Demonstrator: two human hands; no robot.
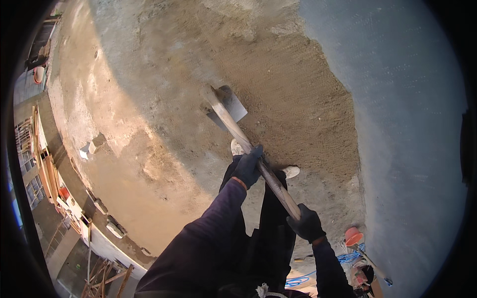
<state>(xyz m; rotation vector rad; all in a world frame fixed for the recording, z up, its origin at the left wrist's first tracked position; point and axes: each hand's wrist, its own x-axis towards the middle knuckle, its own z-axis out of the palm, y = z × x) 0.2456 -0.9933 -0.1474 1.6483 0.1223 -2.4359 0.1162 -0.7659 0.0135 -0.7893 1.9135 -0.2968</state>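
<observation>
Both my hands, in dark gloves, are closed around the wooden handle of a hoe (233,128). My left hand (247,168) grips the middle of the handle. Lower right, my right hand (306,224) wraps its butt end. The hoe's flat metal blade (234,106) is at the far end, above my feet in the picture, close over or touching the ground; I cannot tell which. Damp brown sand (303,109) spreads in a rough layer to the right of the blade. My light-coloured shoes (291,172) stand just below the hoe head, partly hidden by my trousers and the handle.
A grey wall (402,114) runs along the right. Near its foot lie a reddish bucket (353,236), blue hose (349,257) and assorted tools. Off to the left are a block (97,143) on the sunlit ground and stacked timber (49,176) beyond a ledge.
</observation>
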